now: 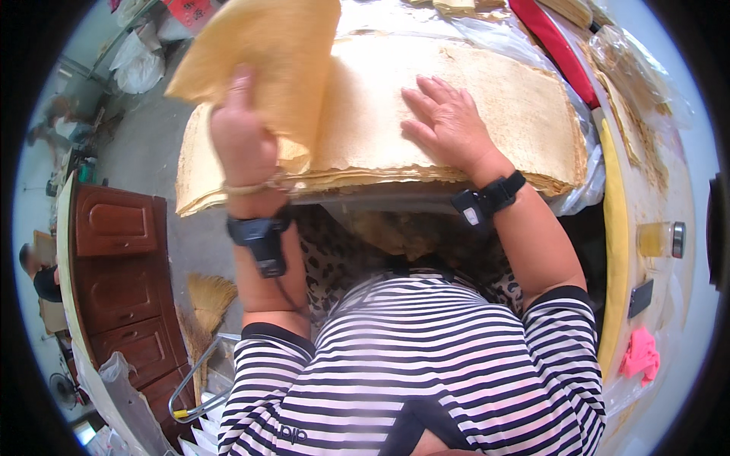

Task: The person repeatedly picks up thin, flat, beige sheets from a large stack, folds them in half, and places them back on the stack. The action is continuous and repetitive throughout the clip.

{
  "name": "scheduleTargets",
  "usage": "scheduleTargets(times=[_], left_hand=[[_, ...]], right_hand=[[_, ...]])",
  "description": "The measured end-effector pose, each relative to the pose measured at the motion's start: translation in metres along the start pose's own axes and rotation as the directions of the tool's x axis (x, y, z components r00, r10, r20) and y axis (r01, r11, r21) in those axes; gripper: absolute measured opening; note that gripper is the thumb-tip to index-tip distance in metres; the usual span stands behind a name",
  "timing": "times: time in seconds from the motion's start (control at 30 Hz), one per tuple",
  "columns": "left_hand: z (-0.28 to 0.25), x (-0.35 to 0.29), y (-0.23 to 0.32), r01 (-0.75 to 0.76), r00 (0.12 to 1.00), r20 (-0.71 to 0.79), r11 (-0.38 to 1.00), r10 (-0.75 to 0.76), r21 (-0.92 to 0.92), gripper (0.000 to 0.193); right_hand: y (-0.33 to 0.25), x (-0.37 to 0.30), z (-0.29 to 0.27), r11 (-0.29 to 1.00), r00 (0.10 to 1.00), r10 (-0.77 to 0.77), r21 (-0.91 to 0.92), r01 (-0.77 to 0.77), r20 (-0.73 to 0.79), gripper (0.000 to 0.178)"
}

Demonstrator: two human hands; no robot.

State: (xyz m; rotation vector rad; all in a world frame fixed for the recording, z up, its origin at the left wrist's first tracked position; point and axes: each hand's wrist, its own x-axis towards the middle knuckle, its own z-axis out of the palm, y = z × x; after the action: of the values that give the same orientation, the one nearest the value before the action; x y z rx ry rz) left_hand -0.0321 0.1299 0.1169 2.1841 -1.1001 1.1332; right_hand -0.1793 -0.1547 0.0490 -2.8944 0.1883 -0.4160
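Observation:
A wide stack of thin, cream-yellow sheets (525, 118) with ragged, speckled edges lies in front of me. My left hand (242, 140) is closed on a raised tan-yellow sheet (281, 57), holding it up over the left end of the stack; it bends and hangs down toward the stack's near edge. On the right part of the stack my right hand (452, 125) rests palm down, fingers spread, with nothing in it. Whether the sheets are paper or a dried food skin I cannot tell.
Clear plastic (585, 182) edges the stack's right side. Along the right surface are a yellow strip (614, 251), a jar (658, 239), a dark phone-like object (641, 298) and a pink cloth (640, 356). At left stand a brown cabinet (122, 289) and a broom (207, 304); a person (46, 281) is farther off.

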Motion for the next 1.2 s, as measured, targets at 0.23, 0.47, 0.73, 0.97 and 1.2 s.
scheduleTargets(times=[0.23,0.47,0.73,0.97,1.2], left_hand=[[-0.085,0.041,-0.095,0.22,0.426,0.126,-0.032,-0.896,-0.975,0.037],[-0.126,0.068,-0.088,-0.08,0.995,-0.011,0.83,0.103,0.552,0.039],[0.031,0.002,0.138,-0.117,0.97,0.184,0.969,0.158,-0.218,0.01],[0.0,-0.028,0.147,0.107,0.87,0.443,0.794,0.216,-0.598,0.063],[-0.048,-0.074,0.045,0.654,0.661,0.449,0.755,-0.601,0.047,0.035]], right_hand=[[-0.002,-0.001,-0.005,1.0,1.0,0.001,-0.021,-0.001,-0.004,0.064],[-0.003,0.002,-0.011,0.999,0.999,0.033,0.031,-0.034,0.019,0.061],[0.023,-0.027,-0.073,-0.171,0.852,0.219,0.879,-0.446,0.475,0.098],[0.097,-0.021,-0.058,0.063,0.754,0.315,0.78,-0.623,0.577,0.046],[0.1,0.039,-0.082,0.966,0.965,0.246,0.105,-0.236,-0.091,0.071]])
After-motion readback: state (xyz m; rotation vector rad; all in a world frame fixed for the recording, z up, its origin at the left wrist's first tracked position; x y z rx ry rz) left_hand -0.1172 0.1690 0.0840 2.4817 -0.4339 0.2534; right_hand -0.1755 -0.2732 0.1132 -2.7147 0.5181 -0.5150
